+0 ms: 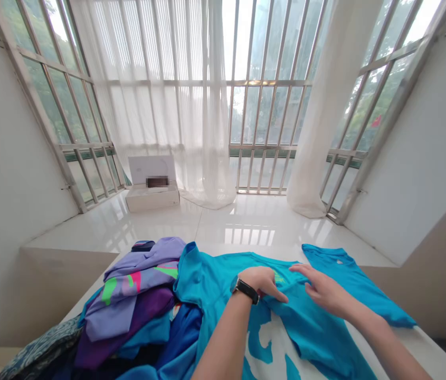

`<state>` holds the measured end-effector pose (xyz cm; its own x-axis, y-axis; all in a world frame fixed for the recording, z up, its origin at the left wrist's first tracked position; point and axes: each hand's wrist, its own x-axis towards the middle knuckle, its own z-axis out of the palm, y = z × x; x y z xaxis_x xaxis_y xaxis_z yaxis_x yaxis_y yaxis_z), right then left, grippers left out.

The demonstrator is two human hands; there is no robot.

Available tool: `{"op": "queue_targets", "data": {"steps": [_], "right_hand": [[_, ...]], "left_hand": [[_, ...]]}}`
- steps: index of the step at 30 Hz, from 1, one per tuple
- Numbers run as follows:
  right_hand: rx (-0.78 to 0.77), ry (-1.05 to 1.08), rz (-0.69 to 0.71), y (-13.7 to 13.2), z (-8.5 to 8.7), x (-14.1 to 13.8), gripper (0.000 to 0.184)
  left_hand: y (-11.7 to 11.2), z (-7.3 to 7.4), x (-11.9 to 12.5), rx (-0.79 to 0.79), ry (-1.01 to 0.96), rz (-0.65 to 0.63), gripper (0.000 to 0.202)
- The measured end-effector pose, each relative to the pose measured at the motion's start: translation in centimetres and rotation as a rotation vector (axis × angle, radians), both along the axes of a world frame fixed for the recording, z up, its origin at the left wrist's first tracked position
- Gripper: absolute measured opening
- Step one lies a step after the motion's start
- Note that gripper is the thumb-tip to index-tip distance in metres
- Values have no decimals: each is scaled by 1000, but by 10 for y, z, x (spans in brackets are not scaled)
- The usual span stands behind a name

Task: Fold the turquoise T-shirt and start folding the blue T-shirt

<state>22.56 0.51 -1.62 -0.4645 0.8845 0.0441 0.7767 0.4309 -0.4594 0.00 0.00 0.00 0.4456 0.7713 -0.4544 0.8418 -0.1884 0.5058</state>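
The blue shirt (305, 316) lay spread across the right half of the worktop (432, 351), running off the near edge of my view, with one sleeve (349, 279) reaching toward the far right corner. It looked thin and soft, light enough to slump wherever it was lifted, so I judged the shoulder seams or hem the surest places to take hold. A large white print (266, 343) covered the front, with a small green mark (278, 278) higher up, but I could read no words on either.

My left hand (262, 282), a black watch (245, 290) on its wrist, lay curled over a fold near the middle. I couldn't tell whether it was pinching the cloth. My right hand (325, 290) was open, its fingers (297, 269) spread on the shirt, just apart from the left.

Beside the shirt, at the left of the worktop, a heap held a lilac top (127, 298) with green and pink print, a purple garment (127, 327) and a dark blue one (179, 338). Beyond, on the glossy tiles (246, 221), sat a white box (151, 198), its label blurred, before a sheer curtain (155, 105)
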Motion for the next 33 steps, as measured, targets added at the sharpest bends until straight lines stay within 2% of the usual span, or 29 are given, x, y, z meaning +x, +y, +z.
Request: {"op": "queue_targets", "data": {"steps": [4,8,11,14,18,20,24,30,33], "right_hand": [[-162,-170,50,24,-5,0,52],[-297,-269,-10,39,6,7,41],[-375,-292,-65,49,7,13,36],[-381,-275,-94,56,-1,25,33],[-310,-234,-139,65,-3,42,27],[-278,-232,-113,68,2,48,24],[-183,-213,-82,75,9,61,32],[-127,-146,-130,84,7,79,40],[-115,-127,-137,86,5,80,38]], "left_hand": [[7,-9,-7,-97,-70,-17,50],[10,-10,-8,-118,-67,-12,49],[9,-8,-7,-105,-33,-38,45],[10,-6,-8,-66,-28,-116,48],[13,-3,-9,-141,-215,-151,41],[13,-2,-9,-138,-337,-112,38],[11,-6,-5,-62,-509,46,34],[10,-13,0,35,-593,198,25],[10,-11,4,105,-557,269,23]]}}
